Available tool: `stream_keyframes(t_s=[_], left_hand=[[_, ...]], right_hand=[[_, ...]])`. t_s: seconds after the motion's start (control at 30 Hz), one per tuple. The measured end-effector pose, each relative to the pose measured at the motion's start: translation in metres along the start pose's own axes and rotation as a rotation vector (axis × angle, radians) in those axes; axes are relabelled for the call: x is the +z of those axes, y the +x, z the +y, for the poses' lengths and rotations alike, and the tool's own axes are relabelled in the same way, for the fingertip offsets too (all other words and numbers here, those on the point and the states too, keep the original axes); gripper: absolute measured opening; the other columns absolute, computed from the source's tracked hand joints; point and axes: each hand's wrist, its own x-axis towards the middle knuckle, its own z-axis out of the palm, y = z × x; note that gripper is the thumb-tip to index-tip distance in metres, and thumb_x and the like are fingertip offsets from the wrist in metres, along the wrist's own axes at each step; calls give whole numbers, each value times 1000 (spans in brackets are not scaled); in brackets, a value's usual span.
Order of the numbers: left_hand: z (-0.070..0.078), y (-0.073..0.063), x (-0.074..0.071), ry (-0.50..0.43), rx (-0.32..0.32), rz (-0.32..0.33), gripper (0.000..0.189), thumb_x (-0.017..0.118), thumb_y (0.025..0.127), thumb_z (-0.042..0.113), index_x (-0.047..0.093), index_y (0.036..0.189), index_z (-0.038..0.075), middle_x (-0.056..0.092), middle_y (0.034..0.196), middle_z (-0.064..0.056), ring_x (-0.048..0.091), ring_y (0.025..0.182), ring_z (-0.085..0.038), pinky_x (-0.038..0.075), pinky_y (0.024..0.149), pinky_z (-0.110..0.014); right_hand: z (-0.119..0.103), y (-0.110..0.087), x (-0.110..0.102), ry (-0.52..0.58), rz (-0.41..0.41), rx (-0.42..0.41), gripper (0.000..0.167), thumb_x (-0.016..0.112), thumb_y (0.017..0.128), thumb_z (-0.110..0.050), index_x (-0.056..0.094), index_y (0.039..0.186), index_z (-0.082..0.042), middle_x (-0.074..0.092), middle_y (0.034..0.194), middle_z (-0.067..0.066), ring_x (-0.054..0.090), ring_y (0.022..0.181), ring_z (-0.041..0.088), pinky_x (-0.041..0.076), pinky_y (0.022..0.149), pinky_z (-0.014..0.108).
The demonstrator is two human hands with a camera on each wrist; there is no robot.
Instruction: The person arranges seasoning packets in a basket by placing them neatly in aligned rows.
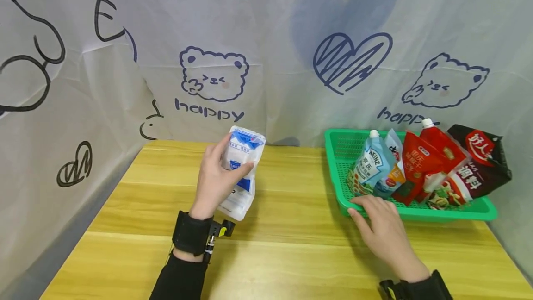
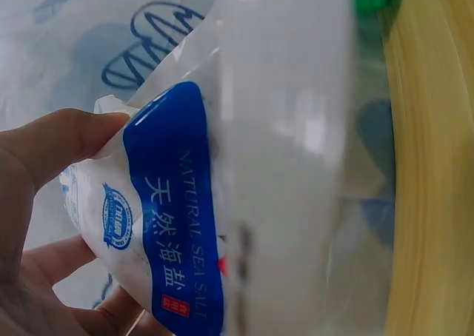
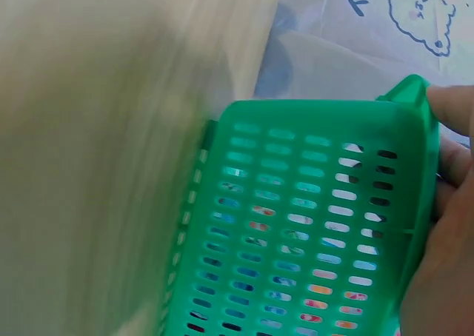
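Observation:
My left hand (image 1: 211, 179) grips a white and blue bag of sea salt (image 1: 245, 185) by its edges, thumb on the near face. The bag stands tilted over the left half of the table. In the left wrist view the salt bag (image 2: 181, 203) shows its blue label, with the thumb at one side and fingers at the other. My right hand (image 1: 385, 233) holds the rim of a green plastic basket (image 1: 333, 170) at its near left corner. The right wrist view shows the slotted wall of that basket (image 3: 311, 118), with fingers hooked over the rim.
Inside the basket lean a light-blue Heinz pouch (image 1: 370, 165), red spouted and flat pouches (image 1: 420, 161) and a dark seasoning bag (image 1: 479, 170). The wooden table (image 1: 291, 244) backs onto a hanging cloth (image 1: 283, 96) with bear and heart drawings.

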Motion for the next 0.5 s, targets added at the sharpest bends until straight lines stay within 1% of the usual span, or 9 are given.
stream_keyframes(t_s=[0.1, 0.23, 0.33, 0.43, 0.5], left_hand=[[9, -5, 7, -9, 52, -15, 88, 88, 84, 23, 44, 159, 13, 50, 123, -17, 51, 100, -29, 52, 79, -39], [18, -12, 16, -8, 110, -29, 86, 90, 82, 24, 47, 157, 14, 51, 125, -17, 54, 102, -29, 54, 79, -41], [23, -16, 23, 5, 147, -40, 86, 91, 81, 24, 49, 155, 13, 53, 125, -17, 55, 102, -29, 53, 78, -40], [26, -19, 29, 15, 181, -54, 86, 91, 81, 24, 49, 155, 12, 54, 122, -17, 55, 100, -30, 52, 75, -38], [27, -21, 33, 16, 199, -64, 86, 91, 80, 23, 50, 155, 12, 54, 121, -16, 55, 98, -29, 52, 74, -37]], right_hand=[[-2, 2, -4, 28, -37, 28, 20, 68, 102, -19, 70, 119, -8, 72, 114, 9, 65, 107, 34, 43, 93, 55], [-7, 10, -10, 90, -64, 68, 24, 61, 107, -25, 69, 123, -9, 70, 121, 10, 63, 115, 36, 43, 95, 60], [-14, 18, -15, 144, -33, 60, 27, 59, 108, -24, 67, 129, -9, 67, 126, 11, 61, 118, 35, 44, 97, 60], [-24, 28, -18, 187, 19, 22, 28, 60, 107, -19, 65, 132, -9, 65, 130, 10, 60, 118, 31, 46, 98, 53], [-33, 36, -19, 204, 50, -3, 29, 61, 106, -17, 64, 135, -9, 64, 130, 8, 60, 117, 27, 48, 95, 48]])
